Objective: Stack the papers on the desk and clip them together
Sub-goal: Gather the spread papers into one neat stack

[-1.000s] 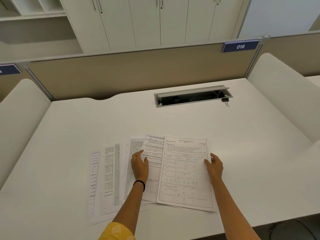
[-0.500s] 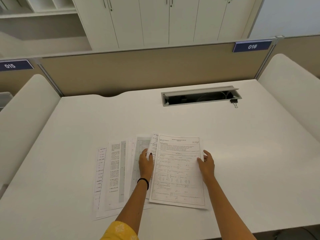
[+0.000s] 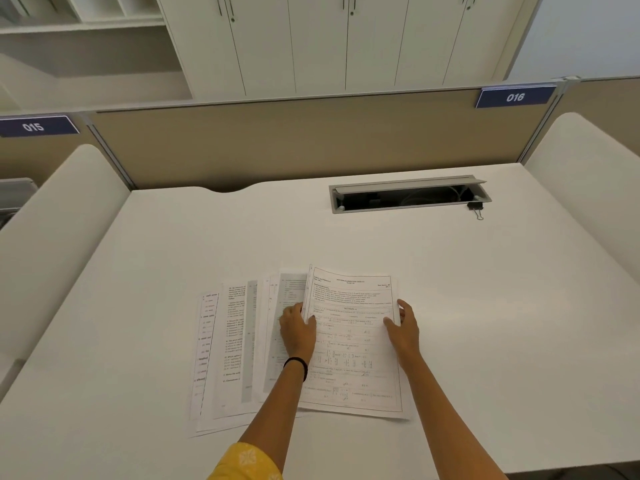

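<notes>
White printed papers (image 3: 239,344) lie fanned across the near middle of the tabletop (image 3: 138,271), overlapping, edges not aligned. We read stacking as only started. At the far left of the fan several sheets sit untouched, each showing a strip. Moving right, our left hand (image 3: 298,332) lies flat on the middle sheets, fingers loosely spread, thumb at the left edge of the top sheet (image 3: 353,341), gripping nothing. Our right hand (image 3: 403,329) rests open on that sheet's right edge, thumb on the page, likewise holding nothing. Far right and well apart, the black binder clip (image 3: 476,207) sits at the corner of the cable tray (image 3: 408,194), untouched. Left to do: gather, square, fetch clip, clip.
</notes>
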